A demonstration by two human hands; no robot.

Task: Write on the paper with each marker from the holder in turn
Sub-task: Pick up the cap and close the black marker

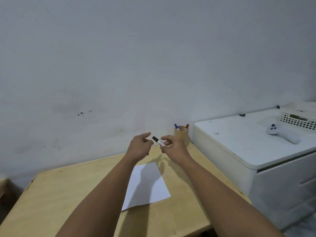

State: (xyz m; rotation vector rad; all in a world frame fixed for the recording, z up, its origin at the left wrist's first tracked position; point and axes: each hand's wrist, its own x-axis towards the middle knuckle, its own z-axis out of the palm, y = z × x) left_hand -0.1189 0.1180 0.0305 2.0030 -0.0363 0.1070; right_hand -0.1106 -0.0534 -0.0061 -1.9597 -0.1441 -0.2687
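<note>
Head view: light wooden table (59,194) bearing white paper sheet (150,187) under raised forearms; round wooden holder (182,135) standing at far corner; right hand (172,147) pinching black-capped white marker (158,141) above table; left hand (141,145) hovering just beside cap, fingers loosely spread, gripping nothing

Bare table (51,194) left of paper (150,185); holder (182,135) and cabinet (239,142) crowd the right
</note>
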